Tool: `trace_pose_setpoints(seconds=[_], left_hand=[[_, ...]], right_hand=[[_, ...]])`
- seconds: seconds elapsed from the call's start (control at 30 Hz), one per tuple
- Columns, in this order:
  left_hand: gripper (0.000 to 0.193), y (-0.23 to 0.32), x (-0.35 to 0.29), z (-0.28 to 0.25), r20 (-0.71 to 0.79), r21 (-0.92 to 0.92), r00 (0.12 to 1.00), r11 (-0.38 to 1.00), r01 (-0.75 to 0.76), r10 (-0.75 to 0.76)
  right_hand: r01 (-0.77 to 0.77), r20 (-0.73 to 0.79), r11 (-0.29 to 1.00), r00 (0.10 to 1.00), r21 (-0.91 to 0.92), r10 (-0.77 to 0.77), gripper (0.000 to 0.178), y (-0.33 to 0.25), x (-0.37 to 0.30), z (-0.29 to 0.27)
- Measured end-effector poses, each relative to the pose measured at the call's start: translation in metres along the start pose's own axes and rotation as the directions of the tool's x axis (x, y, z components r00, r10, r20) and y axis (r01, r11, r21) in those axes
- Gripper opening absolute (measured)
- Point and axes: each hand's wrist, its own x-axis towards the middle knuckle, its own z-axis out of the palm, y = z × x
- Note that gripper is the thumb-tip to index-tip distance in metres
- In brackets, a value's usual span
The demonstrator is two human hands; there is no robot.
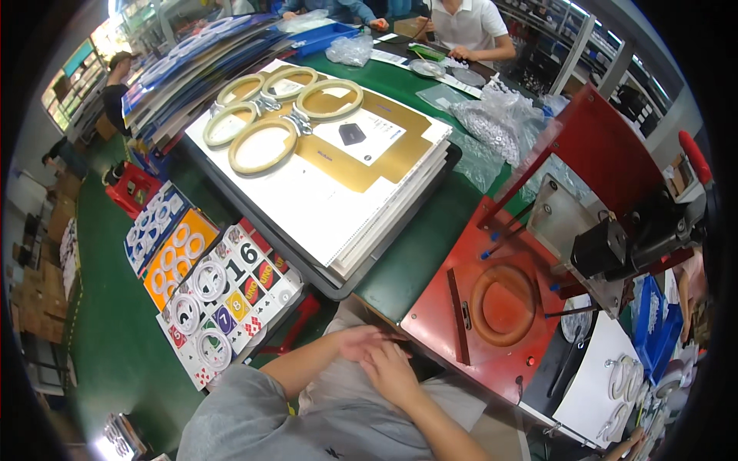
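My left hand [358, 342] and my right hand [391, 373] rest together over my lap, near the edge of the green table [388, 290]. The right fingers lie stretched across the left hand, partly hiding it. The left fingers also look loosely stretched, and I see nothing held in either hand. To the right of my hands is a red hand press [430, 316] with a round orange-brown ring [478, 296] on its bed. Its lever has a red grip [696, 156]. Beyond my hands, a stack of white sheets [307, 223] fills a black tray [336, 292].
Cream rings [264, 146] with metal clasps lie on the sheets. At left, printed boards [244, 288] carry clear rings [209, 280]. Plastic bags [492, 123] lie behind the press. Across the table, a person in a white shirt [470, 31] works. Blue bins [663, 326] stand at right.
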Motion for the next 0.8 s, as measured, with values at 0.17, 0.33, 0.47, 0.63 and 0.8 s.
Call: trace_pose_setpoints(seconds=[0.17, 0.33, 0.47, 0.63, 0.8], left_hand=[[0.073, 0.010, 0.007, 0.006, 0.221, -0.353, 0.969, 0.935, -0.021, 0.105], [0.071, 0.021, 0.012, -0.011, 0.215, -0.347, 0.968, 0.936, -0.051, 0.132], [0.068, 0.020, 0.020, -0.028, 0.218, -0.342, 0.965, 0.938, -0.064, 0.145], [0.065, 0.017, 0.011, -0.048, 0.205, -0.322, 0.965, 0.942, -0.093, 0.165], [0.061, 0.008, 0.004, -0.062, 0.207, -0.281, 0.963, 0.953, -0.110, 0.172]], right_hand=[[-0.213, -0.032, 0.974, 0.977, -0.082, 0.211, 0.057, 0.021, 0.020, 0.034], [-0.258, 0.029, 0.959, 0.964, -0.121, 0.263, 0.066, 0.040, 0.027, 0.067], [-0.237, 0.000, 0.951, 0.970, -0.199, 0.242, 0.075, 0.058, 0.026, 0.081], [-0.179, -0.028, 0.984, 0.984, -0.021, 0.178, 0.072, 0.056, 0.040, 0.076], [-0.258, 0.053, 0.965, 0.965, 0.049, 0.255, 0.073, 0.062, 0.046, 0.084]])
